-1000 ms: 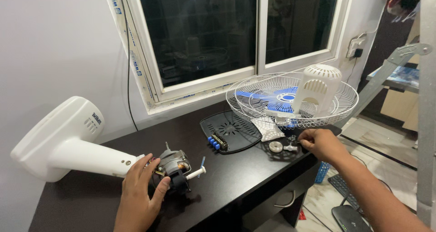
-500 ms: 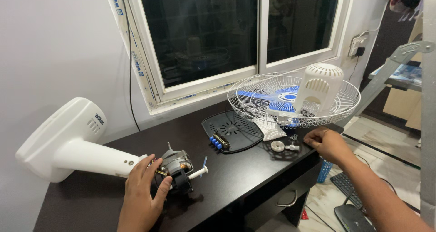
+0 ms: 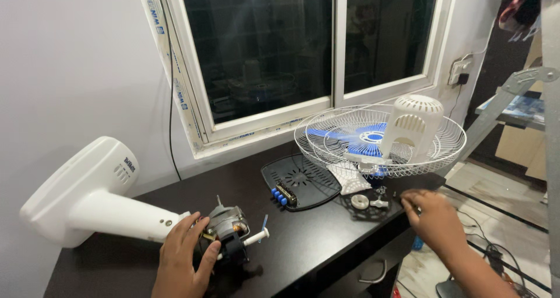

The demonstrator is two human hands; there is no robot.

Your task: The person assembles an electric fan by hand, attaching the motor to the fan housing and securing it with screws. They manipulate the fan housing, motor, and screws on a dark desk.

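L hand (image 3: pixel 185 262): palm down at 7 o'clock, fingers spread and curled over the fan motor (image 3: pixel 226 223), thumb on its near side; loose grip, not a pinch.
R hand (image 3: pixel 430 215): at 4 o'clock, forearm coming in from lower right, fingers bent down to the tabletop (image 3: pixel 303 234) edge; blurred, can't tell if it pinches anything.
Motor: near front-left of tabletop, touching white fan stand (image 3: pixel 87 196), which runs off to 9 o'clock; white shaft (image 3: pixel 256 237) sticks out toward 3 o'clock.
Small parts: white round nut (image 3: pixel 360 202) and a small white fitting (image 3: pixel 380 203) just left of R hand, apart from fingertips.
Edges/room: R hand sits right at the tabletop's right corner. Bare dark surface between motor and black switch panel (image 3: pixel 300 181) with blue buttons (image 3: pixel 277 196). Front edge close under L hand.
Holders: wire fan guard (image 3: pixel 326 136) at 1 o'clock lies dish-like, overhanging the right edge; inside it blue blades (image 3: pixel 364 137) and white motor cover (image 3: pixel 414 126), upright.
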